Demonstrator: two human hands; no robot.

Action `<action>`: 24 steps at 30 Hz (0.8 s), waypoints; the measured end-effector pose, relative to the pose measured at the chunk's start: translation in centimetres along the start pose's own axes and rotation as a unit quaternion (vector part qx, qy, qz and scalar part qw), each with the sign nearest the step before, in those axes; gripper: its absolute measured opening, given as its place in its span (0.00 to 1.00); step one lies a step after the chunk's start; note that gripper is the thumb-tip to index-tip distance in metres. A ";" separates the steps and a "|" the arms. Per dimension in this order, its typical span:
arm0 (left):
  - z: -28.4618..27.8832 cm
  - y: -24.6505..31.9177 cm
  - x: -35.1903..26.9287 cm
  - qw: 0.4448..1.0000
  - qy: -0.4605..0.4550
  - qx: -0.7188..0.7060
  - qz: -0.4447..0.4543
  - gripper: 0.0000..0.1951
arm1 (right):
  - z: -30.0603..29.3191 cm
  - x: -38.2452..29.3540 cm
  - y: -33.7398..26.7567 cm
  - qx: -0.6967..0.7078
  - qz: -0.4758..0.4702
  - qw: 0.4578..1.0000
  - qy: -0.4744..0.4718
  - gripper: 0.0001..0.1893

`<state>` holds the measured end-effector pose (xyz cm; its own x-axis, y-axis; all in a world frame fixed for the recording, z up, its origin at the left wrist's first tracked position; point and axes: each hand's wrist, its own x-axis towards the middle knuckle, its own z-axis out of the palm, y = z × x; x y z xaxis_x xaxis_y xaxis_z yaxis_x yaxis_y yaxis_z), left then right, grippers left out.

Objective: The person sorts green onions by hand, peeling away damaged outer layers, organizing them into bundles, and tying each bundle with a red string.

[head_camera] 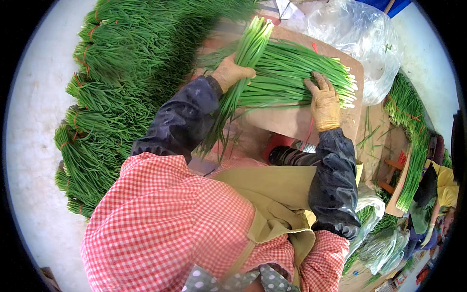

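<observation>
My left hand, in a tan glove, grips a bundle of garlic chives with its pale cut ends pointing up and its leaves hanging down past my sleeve. Beneath and beside it, a wide layer of chives lies across a brown board, white stem ends to the right. My right hand, gloved too, rests flat with fingers apart on this layer near the stem ends. A red tie hangs below the board's near edge, and another red end shows at the far side.
Tied chive bunches are piled along the left. Clear plastic sheeting lies beyond the board. At the right are more chives on a second board, plastic bags and other people, one with a yellow sleeve.
</observation>
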<state>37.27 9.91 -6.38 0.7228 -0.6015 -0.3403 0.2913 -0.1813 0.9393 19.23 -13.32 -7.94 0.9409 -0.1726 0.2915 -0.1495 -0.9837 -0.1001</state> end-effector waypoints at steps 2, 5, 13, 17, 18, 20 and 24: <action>0.0 0.0 -0.3 1.000 0.015 -0.022 -0.001 0.22 | -0.3 -0.4 0.1 0.009 -0.016 1.000 -0.001 0.19; -0.6 0.4 -0.9 1.000 0.022 -0.017 -0.001 0.21 | -0.6 -0.8 0.0 0.007 -0.025 1.000 0.003 0.17; -1.2 2.0 -4.3 0.999 0.022 -0.012 0.035 0.16 | -1.1 1.9 -0.2 -0.085 0.024 0.996 0.026 0.17; -1.3 1.8 -4.7 0.999 0.009 -0.029 0.014 0.17 | -0.6 3.6 0.6 -0.073 0.021 0.997 0.018 0.16; -1.3 1.3 -4.6 0.999 0.008 -0.032 0.018 0.17 | -0.6 3.9 0.6 -0.062 0.021 0.998 0.016 0.15; -1.3 1.0 -4.2 0.999 0.000 -0.038 0.019 0.17 | -0.5 4.0 0.6 -0.047 0.017 0.999 0.019 0.13; -1.2 0.6 -3.7 0.998 0.017 -0.049 -0.031 0.15 | -1.0 3.2 0.0 -0.032 0.013 0.999 0.002 0.17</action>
<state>35.51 12.91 -4.60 0.7217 -0.5648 -0.4001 0.3941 -0.1398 0.9084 21.96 -13.94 -6.01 0.9355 -0.1973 0.2931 -0.1922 -0.9803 -0.0463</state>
